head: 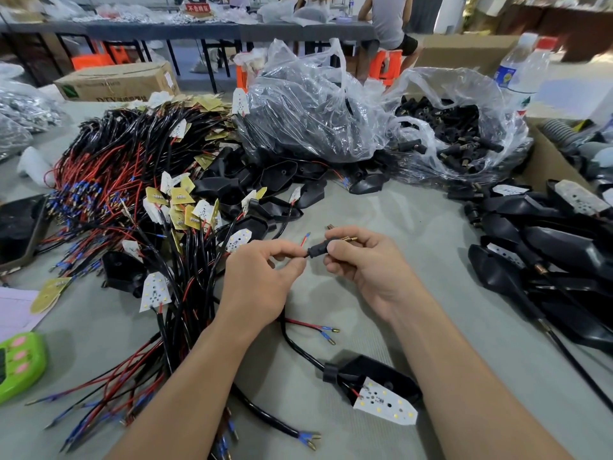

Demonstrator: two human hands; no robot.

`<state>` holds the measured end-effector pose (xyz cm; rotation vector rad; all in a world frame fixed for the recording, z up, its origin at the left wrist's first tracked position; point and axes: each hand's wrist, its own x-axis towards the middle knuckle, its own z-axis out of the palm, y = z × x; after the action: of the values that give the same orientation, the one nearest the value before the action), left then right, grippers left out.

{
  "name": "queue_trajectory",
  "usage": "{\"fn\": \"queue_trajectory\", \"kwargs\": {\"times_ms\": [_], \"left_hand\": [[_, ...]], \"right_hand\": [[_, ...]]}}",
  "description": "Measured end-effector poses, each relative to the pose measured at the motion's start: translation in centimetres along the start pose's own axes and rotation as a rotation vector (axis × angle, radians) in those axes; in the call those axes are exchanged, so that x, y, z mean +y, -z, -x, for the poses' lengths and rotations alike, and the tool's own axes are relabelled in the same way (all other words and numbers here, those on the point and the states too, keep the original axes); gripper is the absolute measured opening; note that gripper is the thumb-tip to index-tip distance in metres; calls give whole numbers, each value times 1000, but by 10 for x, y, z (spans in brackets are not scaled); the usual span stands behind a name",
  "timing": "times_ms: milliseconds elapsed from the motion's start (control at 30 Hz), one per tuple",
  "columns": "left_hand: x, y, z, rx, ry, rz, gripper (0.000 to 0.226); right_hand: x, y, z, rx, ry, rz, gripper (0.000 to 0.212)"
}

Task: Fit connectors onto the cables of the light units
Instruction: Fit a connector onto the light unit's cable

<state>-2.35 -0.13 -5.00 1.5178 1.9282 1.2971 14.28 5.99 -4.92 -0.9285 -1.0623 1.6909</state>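
Fingertip pinches: left hand [262, 273] on cable [306, 255], right hand [365, 263] on connector [317, 251]; clear bag [441, 81] of connectors [461, 131].

- A grey desk [381, 207] fills the foreground under soft, even light.
- Behind it runs a long dark table [139, 29] on black legs.
- Orange stools [384, 66] stand there, and a person [388, 21] sits on one.
- A cardboard box [116, 82] lies near the desk's far edge.
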Motion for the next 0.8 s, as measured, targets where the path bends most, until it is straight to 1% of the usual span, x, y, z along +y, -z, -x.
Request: {"fn": "queue_trajectory", "kwargs": {"times_ms": [100,167,233,300,367,533,800], "left_hand": [[1,-1,0,1,4,6,15],[3,-1,0,3,17,58,21],[6,0,1,-1,29,132,35],[6,0,1,-12,17,141,55],[6,1,1,-6,6,144,64],[10,-1,0,-19,-11,188,66],[8,-4,-3,-30,-48,116,57]], "right_hand": [[0,0,-1,17,8,-1,12],[1,0,-1,31,20,14,13],[1,-1,-2,31,34,40,12],[1,-2,-2,26,47,58,10],[2,-4,-2,27,52,56,10],[1,-2,-4,44,48,43,8],[3,-3,-7,41,55,63,9]]}}
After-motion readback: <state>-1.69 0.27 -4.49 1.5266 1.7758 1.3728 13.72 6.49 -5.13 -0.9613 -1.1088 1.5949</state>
